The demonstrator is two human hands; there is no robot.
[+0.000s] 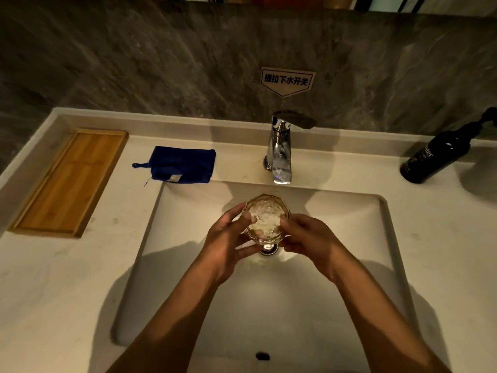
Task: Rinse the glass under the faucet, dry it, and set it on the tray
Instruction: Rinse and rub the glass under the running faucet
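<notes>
Right now you are in the rinsing step: your left hand [228, 238] and right hand [306, 239] both clasp the glass [266, 218] over the sink [387, 238], just below the faucet [281, 154] spout, though I cannot tell whether water is running. Next, I judge, you should reach for the blue cloth [183, 165] to dry it, then carry it left to the wooden tray [70, 181].
</notes>
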